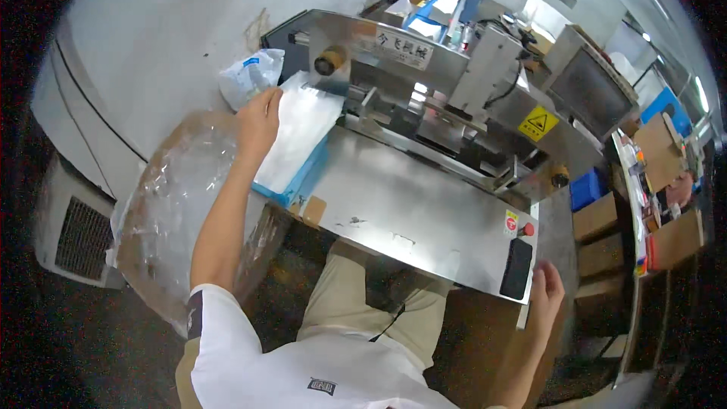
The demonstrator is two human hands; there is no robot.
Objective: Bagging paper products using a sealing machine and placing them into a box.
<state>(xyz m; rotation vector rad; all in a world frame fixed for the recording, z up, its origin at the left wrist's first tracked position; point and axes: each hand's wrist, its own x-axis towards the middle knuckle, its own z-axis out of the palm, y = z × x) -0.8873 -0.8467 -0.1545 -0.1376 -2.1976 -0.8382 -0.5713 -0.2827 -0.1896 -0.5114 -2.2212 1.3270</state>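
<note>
My left hand [258,123] is raised at the left end of the steel machine, its fingers pinched on a white plastic bag [251,76] with a blue mark. Just right of that hand, a stack of white sheets or flat bags [304,125] lies on a blue support [286,192]. My right hand [547,289] is beside the right front corner of the steel worktop [379,204], fingers loosely bent and apart, with nothing visible in them. Close to it on the worktop lies a black phone-like slab [516,267]. A red push button [528,229] sits behind the slab.
Left of my legs stands a large carton [155,163] lined with clear plastic [185,208]. The machine's upper frame [424,53] spans the worktop's back, with a screen [591,91] at right. Cardboard boxes [594,220] and a cluttered shelf [636,212] stand farther right.
</note>
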